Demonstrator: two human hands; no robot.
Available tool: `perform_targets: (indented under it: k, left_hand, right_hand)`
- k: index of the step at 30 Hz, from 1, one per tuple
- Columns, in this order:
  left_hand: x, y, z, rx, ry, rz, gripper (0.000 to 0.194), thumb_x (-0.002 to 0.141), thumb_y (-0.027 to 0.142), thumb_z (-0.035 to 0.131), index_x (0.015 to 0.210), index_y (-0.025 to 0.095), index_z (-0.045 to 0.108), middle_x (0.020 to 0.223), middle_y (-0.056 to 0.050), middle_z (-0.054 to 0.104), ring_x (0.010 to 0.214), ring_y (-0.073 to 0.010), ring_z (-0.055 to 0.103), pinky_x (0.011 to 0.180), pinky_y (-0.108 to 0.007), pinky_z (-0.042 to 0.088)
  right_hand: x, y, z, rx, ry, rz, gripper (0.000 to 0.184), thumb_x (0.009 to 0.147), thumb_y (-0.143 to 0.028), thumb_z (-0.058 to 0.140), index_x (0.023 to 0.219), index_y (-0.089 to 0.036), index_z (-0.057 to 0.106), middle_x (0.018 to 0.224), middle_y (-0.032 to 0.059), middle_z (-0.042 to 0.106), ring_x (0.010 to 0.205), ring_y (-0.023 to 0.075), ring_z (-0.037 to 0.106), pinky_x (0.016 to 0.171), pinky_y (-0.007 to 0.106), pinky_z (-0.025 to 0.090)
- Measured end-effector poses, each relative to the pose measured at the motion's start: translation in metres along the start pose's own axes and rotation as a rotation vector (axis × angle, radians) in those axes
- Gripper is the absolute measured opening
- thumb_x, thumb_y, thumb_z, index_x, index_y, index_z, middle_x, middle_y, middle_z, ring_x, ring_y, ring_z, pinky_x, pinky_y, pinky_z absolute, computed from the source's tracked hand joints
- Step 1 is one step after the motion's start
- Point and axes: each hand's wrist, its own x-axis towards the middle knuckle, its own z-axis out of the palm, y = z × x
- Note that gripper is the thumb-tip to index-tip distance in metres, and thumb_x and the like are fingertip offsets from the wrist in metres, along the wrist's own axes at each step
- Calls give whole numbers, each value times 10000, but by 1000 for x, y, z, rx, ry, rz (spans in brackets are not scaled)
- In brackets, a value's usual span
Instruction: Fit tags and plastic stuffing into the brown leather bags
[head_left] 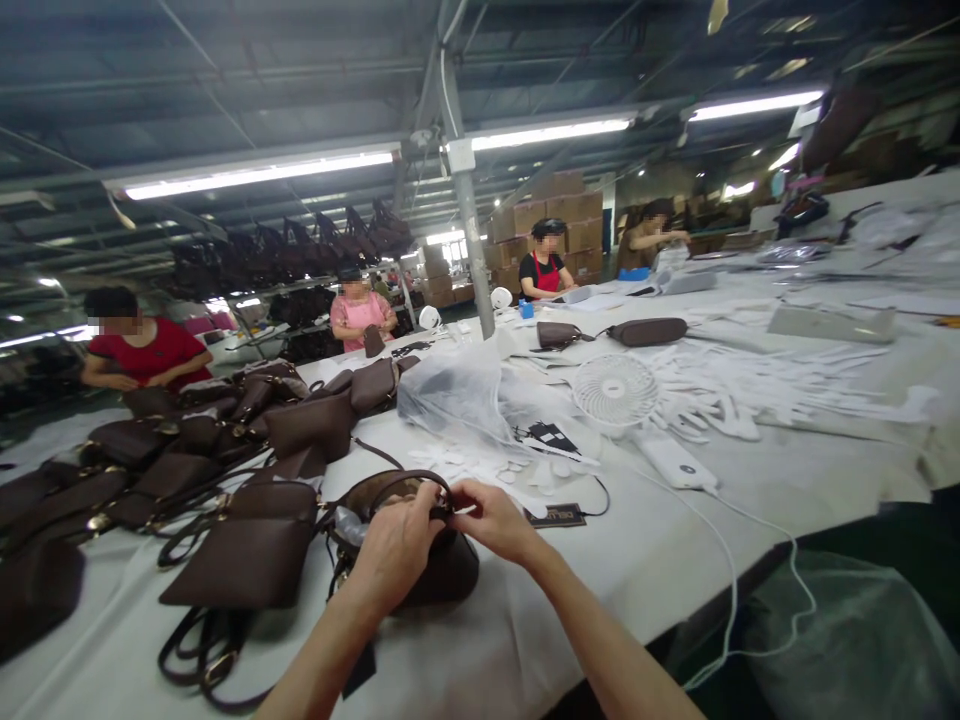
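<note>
A dark brown handbag point(446, 578) stands on the table in front of me, its top open and its handle point(409, 478) arched over the opening. Clear plastic point(349, 525) shows inside it. My left hand point(397, 545) reaches across the opening, fingers closed at the handle's base on the far right side. Pinched at the same spot, my right hand point(491, 518) meets it from the right; my fingers hide the exact point they grip. Just beyond my right hand lies a dark hang tag point(559, 515) with a black cord.
Brown bags point(247, 545) are heaped along the left. Behind the handbag lie a clear plastic bag point(457, 395), white cut pieces point(540, 470) and a white fan point(615, 390) whose cable hangs over the table's right edge. Several co-workers point(544, 265) sit or stand around the table.
</note>
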Motion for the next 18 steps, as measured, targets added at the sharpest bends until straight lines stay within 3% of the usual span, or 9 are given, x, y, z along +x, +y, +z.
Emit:
perform_targets:
  k: [4,10,14,18]
  left_hand:
    - [-3,4,-5,-62,-4,-52,227,886,146,512,1100,206,469,1020,-76,714,984,-256,666,801,-334,468]
    - [-14,7,1,-24,59,-10,223,873,105,504,1075,198,493,1041,-84,702,990,-257,653,850,-358,456]
    - [-17,12,5,56,108,-18,129,895,130,474,988,177,550,984,-105,697,966,-279,644,843,-390,453]
    - [-18,21,4,89,114,-61,151,910,161,466,970,157,605,971,-116,702,963,-291,640,852,-415,451]
  right_hand:
    - [-9,5,18,-4,215,-27,128,733,-192,584,858,-206,608,815,6,656,761,172,622,714,300,497]
    - [-21,11,38,287,388,-14,168,717,-259,601,862,-233,521,801,11,619,749,185,607,731,326,505]
    - [-26,6,44,261,490,-52,160,710,-230,604,851,-224,529,786,5,606,765,182,595,758,322,495]
    - [-25,4,48,215,544,-86,150,711,-199,619,845,-209,553,806,4,617,815,176,596,812,314,481]
